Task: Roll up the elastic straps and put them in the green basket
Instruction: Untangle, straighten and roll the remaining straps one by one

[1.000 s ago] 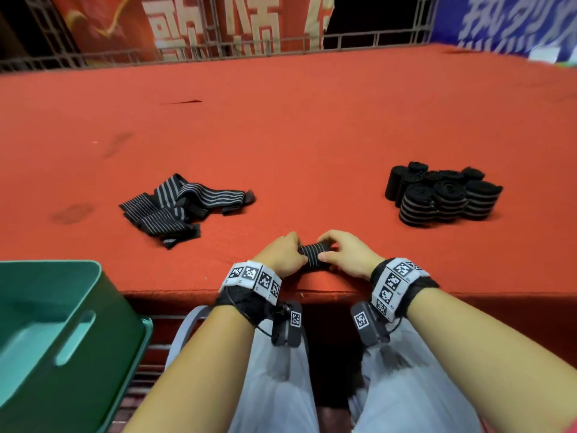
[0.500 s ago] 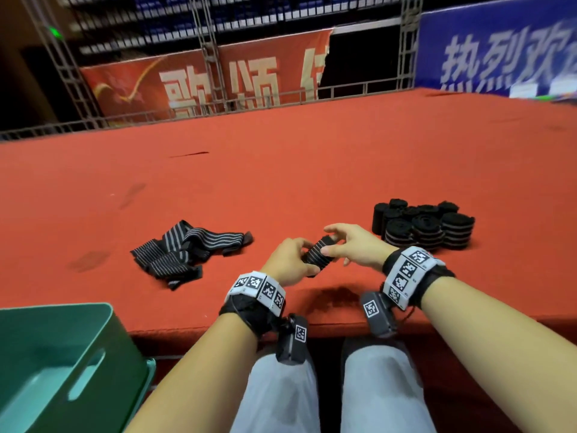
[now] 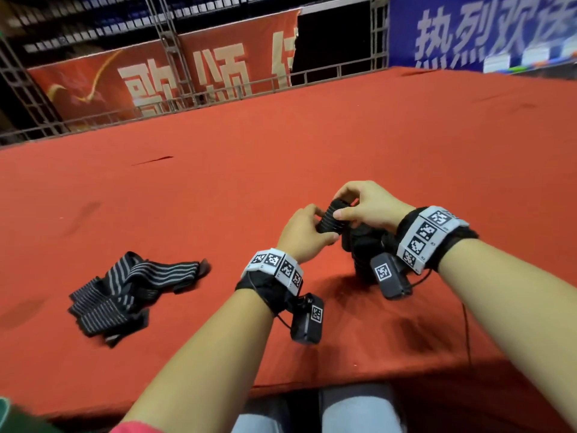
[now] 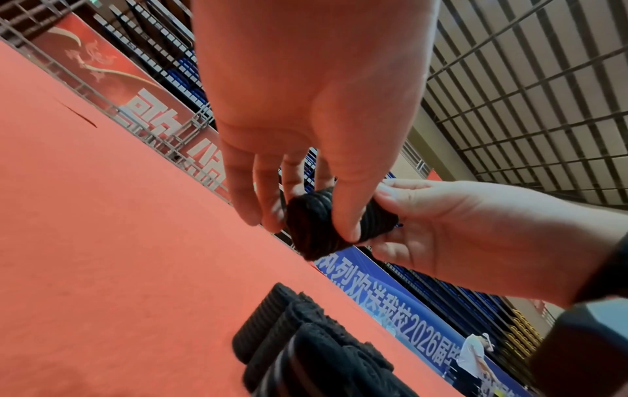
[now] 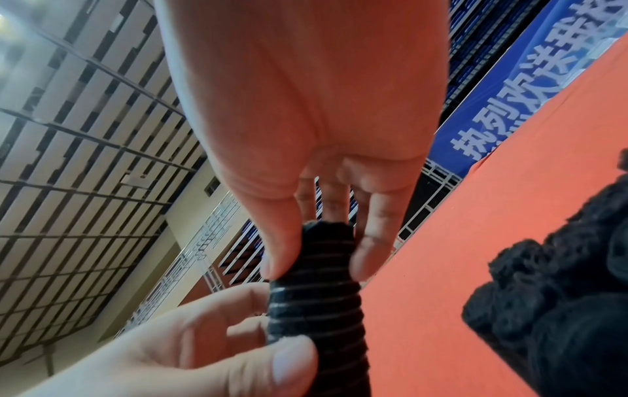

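A rolled black strap with thin grey stripes [image 3: 331, 215] [image 4: 326, 223] [image 5: 316, 292] is held in the air above the red table between both hands. My left hand [image 3: 307, 232] grips its lower end with thumb and fingers. My right hand [image 3: 346, 204] pinches its upper end. Several finished black rolls [image 3: 363, 248] [image 4: 306, 346] [image 5: 557, 300] stand on the table just below my right wrist, partly hidden by it. A heap of unrolled striped straps [image 3: 125, 285] lies at the left. Only a corner of the green basket [image 3: 3, 407] shows at the bottom left.
The red cloth table [image 3: 312, 135] stretches far ahead, with its front edge [image 3: 312, 385] above my knees. A metal railing and banners [image 3: 187, 79] stand behind the table.
Both hands have lifted the rolled strap off the table's front edge and carried it up and to the right, over the pile of finished rolls. The head view has tilted up.
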{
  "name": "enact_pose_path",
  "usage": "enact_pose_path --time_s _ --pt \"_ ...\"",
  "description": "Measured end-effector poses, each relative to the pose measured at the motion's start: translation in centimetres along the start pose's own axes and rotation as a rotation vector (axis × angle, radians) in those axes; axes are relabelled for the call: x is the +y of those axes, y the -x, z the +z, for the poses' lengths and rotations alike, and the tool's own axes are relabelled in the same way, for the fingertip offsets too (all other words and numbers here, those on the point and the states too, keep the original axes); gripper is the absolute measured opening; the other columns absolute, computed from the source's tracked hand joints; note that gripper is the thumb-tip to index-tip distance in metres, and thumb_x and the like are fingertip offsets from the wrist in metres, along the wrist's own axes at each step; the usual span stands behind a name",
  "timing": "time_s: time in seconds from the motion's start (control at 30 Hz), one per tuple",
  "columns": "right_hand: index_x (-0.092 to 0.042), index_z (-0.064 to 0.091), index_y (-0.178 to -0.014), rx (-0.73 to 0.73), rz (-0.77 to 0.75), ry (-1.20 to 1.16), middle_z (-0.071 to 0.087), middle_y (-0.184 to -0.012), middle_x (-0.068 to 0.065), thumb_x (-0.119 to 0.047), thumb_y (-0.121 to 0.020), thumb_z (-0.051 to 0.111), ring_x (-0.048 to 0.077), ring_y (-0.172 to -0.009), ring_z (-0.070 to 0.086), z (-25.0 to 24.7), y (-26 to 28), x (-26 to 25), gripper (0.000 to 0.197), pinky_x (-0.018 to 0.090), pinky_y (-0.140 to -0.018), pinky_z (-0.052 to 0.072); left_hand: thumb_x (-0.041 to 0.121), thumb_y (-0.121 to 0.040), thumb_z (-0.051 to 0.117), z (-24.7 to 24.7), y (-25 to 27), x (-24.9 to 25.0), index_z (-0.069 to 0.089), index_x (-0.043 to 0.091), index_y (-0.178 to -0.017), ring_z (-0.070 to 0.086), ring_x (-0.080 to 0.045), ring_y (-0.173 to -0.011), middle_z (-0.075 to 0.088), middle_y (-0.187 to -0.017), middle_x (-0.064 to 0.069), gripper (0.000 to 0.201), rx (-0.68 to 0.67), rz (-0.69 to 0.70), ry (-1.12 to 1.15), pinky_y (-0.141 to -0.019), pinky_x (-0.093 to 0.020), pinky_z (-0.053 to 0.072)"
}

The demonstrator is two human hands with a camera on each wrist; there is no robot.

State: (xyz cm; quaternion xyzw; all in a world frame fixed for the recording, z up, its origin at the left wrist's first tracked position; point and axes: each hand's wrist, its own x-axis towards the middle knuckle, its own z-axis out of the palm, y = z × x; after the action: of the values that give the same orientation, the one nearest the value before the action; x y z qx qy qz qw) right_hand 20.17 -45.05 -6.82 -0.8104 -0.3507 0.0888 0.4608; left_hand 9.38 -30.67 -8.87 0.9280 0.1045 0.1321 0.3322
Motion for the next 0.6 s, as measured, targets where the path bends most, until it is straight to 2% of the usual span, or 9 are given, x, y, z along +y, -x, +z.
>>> enact_pose_path --time_s 0.1,0.17,0.27,0.33,0.4,0.5,0.6 --pt "-0.008 0.062 -0.101 0.127 0.084 -0.039 0.064 -0.094 0.008 -0.004 -0.082 0.076 0.020 -0.069 0.065 -2.4 -2.3 2.3 0.024 0.035 -0.057 0.060 0.027 -0.085 0.071 1.8 -3.7 1.1 0.054 0.018 -0.127 0.060 -0.022 -0.102 0.060 -0.113 -0.003 0.046 0.025 -0.013 0.051 -0.087 -0.039 0.050" --pt "-0.009 0.062 -0.100 0.199 0.144 -0.043 0.062 -0.095 0.008 -0.003 -0.079 0.078 0.028 -0.077 0.069 -4.0 -3.7 3.9 0.027 0.043 -0.063 0.062 0.026 -0.088 0.068 2.9 -6.1 1.4 0.056 0.019 -0.128 0.058 -0.024 -0.108 0.057 -0.120 -0.008 0.043 -0.027 -0.001 0.040 -0.091 -0.037 0.049" --pt "-0.012 0.063 -0.099 0.287 0.214 -0.061 0.062 -0.103 0.011 -0.002 -0.076 0.079 0.032 -0.083 0.070 -5.9 -5.7 6.0 0.030 0.041 -0.062 0.062 0.022 -0.089 0.066 4.4 -9.1 1.4 0.061 0.019 -0.126 0.057 -0.025 -0.114 0.055 -0.126 -0.012 0.037 -0.141 0.052 -0.022 -0.091 -0.031 0.044" --pt "-0.012 0.063 -0.101 0.328 0.268 -0.042 0.059 -0.108 0.010 -0.001 -0.076 0.077 0.032 -0.084 0.069 -7.1 -6.8 7.2 0.031 0.042 -0.064 0.062 0.022 -0.091 0.065 5.4 -10.9 1.3 0.059 0.018 -0.131 0.054 -0.026 -0.121 0.053 -0.133 -0.013 0.041 -0.227 0.049 -0.046 -0.097 -0.031 0.043" --pt "-0.011 0.063 -0.102 0.329 0.325 -0.012 0.057 -0.108 0.010 0.001 -0.077 0.072 0.033 -0.084 0.068 -7.9 -7.8 8.2 0.030 0.046 -0.067 0.062 0.022 -0.093 0.063 6.4 -12.6 1.0 0.054 0.016 -0.137 0.051 -0.026 -0.128 0.050 -0.140 -0.013 0.045 -0.309 0.029 -0.052 -0.101 -0.030 0.040" --pt "-0.010 0.062 -0.103 0.262 0.396 0.043 0.056 -0.097 0.006 0.001 -0.079 0.065 0.032 -0.082 0.067 -8.2 -8.9 9.6 0.026 0.047 -0.069 0.062 0.020 -0.096 0.058 7.7 -14.7 0.5 0.046 0.011 -0.144 0.049 -0.025 -0.131 0.048 -0.145 -0.014 0.050 -0.367 -0.016 -0.052 -0.100 -0.025 0.037" --pt "-0.012 0.062 -0.104 0.168 0.414 0.125 0.059 -0.105 0.011 0.003 -0.079 0.061 0.032 -0.079 0.069 -7.8 -9.7 11.0 0.028 0.048 -0.070 0.062 0.015 -0.098 0.054 8.8 -15.8 -0.2 0.039 0.008 -0.149 0.045 -0.026 -0.136 0.044 -0.150 -0.015 0.053 -0.420 -0.062 -0.040 -0.105 -0.027 0.036"
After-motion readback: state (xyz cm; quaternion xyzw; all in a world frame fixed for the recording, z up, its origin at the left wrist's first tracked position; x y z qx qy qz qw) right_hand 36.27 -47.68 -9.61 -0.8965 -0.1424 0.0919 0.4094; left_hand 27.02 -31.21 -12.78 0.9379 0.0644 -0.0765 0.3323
